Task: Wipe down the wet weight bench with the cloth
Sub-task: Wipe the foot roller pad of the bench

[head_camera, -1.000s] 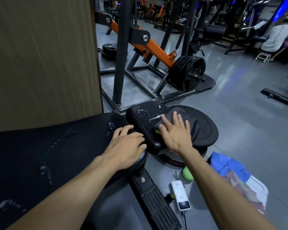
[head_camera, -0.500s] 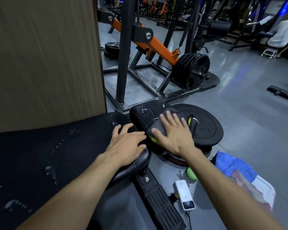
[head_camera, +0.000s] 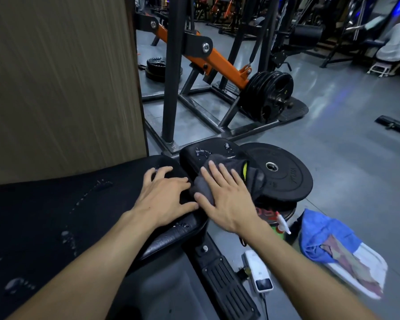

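Observation:
The black weight bench [head_camera: 44, 222] fills the lower left, with water drops scattered over its long pad. Its small seat pad [head_camera: 194, 158] lies beyond, still beaded with water at its far edge. A dark grey cloth [head_camera: 219, 162] with a yellow tag lies on that seat pad. My right hand [head_camera: 224, 197] presses flat on the cloth, fingers spread. My left hand [head_camera: 164, 195] rests flat on the end of the long pad, beside the right hand, holding nothing.
Black weight plates [head_camera: 284, 179] are stacked right of the seat pad. On the floor lie a blue and white towel [head_camera: 333, 248], a spray bottle [head_camera: 281, 224] and a white power bank [head_camera: 259, 271]. A wooden panel [head_camera: 60, 84] stands left; an orange and black plate-loaded machine [head_camera: 219, 65] behind.
My right hand has slid the cloth toward me across the seat pad, and the streak of water there is gone. The left hand has stayed on the long pad.

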The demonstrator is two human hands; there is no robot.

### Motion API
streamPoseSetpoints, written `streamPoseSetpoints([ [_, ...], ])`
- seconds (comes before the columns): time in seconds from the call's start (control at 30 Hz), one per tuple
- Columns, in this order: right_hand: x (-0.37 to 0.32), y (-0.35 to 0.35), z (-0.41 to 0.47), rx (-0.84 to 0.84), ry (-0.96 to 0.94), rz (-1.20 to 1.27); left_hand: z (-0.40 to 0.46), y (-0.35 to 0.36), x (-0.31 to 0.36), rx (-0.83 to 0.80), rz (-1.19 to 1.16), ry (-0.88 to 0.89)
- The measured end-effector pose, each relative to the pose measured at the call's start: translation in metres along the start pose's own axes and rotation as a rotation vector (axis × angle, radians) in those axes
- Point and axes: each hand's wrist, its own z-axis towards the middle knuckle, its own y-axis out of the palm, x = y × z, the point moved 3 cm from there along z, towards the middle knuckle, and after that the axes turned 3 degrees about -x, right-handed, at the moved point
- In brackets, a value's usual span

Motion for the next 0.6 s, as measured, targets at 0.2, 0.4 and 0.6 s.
streamPoseSetpoints([
  [0.2, 0.104, -0.019, 0.051, -0.111, 0.371, 0.102, -0.003, 0.005, -0.004, -0.025, -0.077, -0.002],
  [0.4, 0.041, -0.006, 0.053, -0.09, 0.238, -0.041, 0.004, 0.004, -0.008, -0.05, -0.106, 0.005],
  [0.6, 0.061, -0.016, 0.044, -0.13, 0.111, 0.049, 0.005, 0.004, -0.012, -0.054, -0.129, 0.031],
])
